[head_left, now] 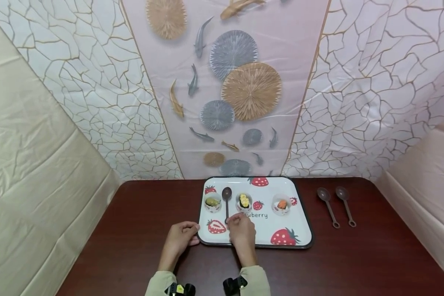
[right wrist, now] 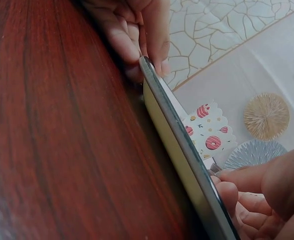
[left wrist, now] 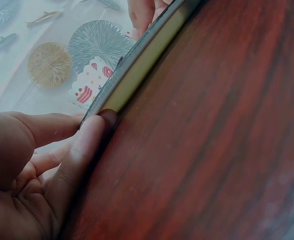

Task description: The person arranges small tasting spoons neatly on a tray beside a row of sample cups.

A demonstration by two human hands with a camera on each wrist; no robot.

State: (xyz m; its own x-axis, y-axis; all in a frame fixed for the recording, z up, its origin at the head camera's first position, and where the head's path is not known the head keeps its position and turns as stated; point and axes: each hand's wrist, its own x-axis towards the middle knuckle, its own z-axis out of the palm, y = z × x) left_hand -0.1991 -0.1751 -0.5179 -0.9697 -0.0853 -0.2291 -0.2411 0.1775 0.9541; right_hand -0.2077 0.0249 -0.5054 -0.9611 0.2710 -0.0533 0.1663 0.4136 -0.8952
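Observation:
On the table lies a white tray (head_left: 244,239) with strawberry prints and a dark rim. My left hand (head_left: 180,237) grips its left edge between thumb and fingers. My right hand (head_left: 243,233) pinches the handle end of a dark brown spoon (head_left: 227,202), which lies on the tray with its bowl pointing away. Left of the spoon stands a small cup (head_left: 212,209) holding something green. A second cup (head_left: 238,207) holds yellow-topped food and stands to the spoon's right. In the right wrist view, only the spoon's handle end (right wrist: 214,166) shows by the fingertips.
Toward the tray's right side stands a third cup (head_left: 281,211) with orange food. Two more brown spoons (head_left: 329,208) lie side by side on the dark wooden table (head_left: 140,222), right of the tray. A patterned cloth backdrop (head_left: 155,135) rises behind the table's far edge.

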